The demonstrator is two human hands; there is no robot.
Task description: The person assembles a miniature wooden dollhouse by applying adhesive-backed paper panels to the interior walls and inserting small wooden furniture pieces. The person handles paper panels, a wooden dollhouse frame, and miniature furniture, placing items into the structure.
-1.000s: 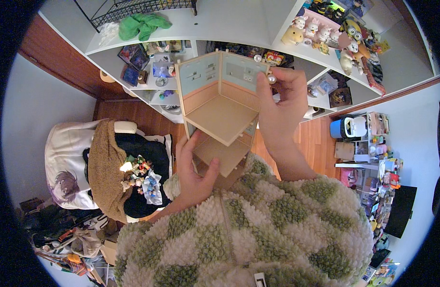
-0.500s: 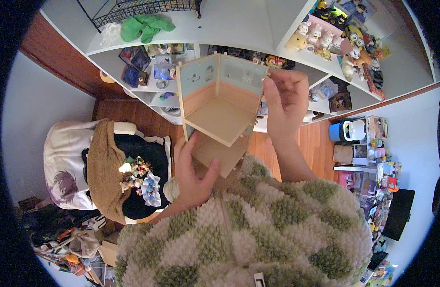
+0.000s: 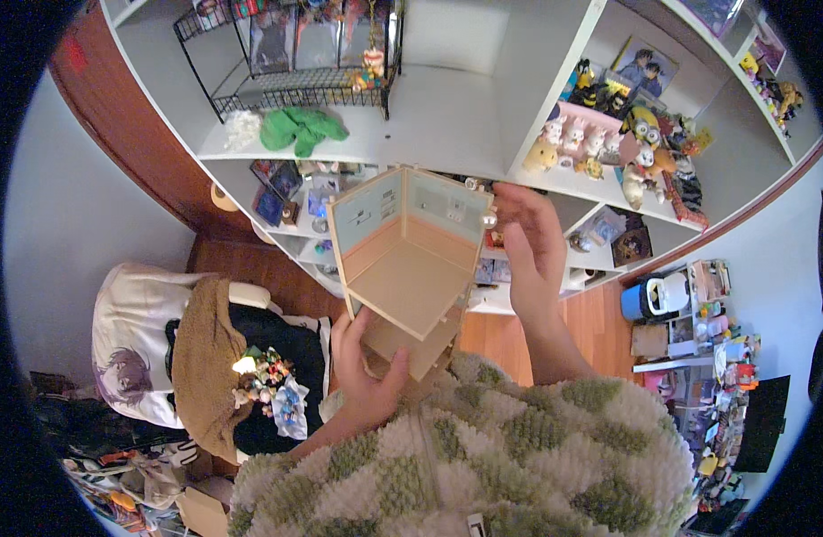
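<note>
A miniature two-storey wooden dollhouse (image 3: 416, 277) is held up in front of me, its open corner facing me. The upper room has pale blue upper walls, peach lower walls and a bare tan floor; the lower floor (image 3: 422, 356) shows beneath. My left hand (image 3: 365, 371) grips the lower storey from the left, thumb at the front, some fingers hidden by the walls. By the upper right wall edge is my right hand (image 3: 538, 264), fingers and thumb apart, holding nothing I can see. Small pale round pieces (image 3: 488, 217) sit on that edge, close to the thumb.
A white shelving unit (image 3: 456, 107) stands ahead, with a black wire rack (image 3: 295, 89), green cloth (image 3: 301, 131) and several figurines (image 3: 590, 139). At left a chair draped with a brown cloth (image 3: 201, 367) bears small toys (image 3: 264, 376). A cluttered desk (image 3: 671, 365) is at right.
My view has tilted up, showing more shelf. The right thumb and fingers, which were at the dollhouse's upper right corner, have spread and drawn slightly off. The left hand keeps its hold.
</note>
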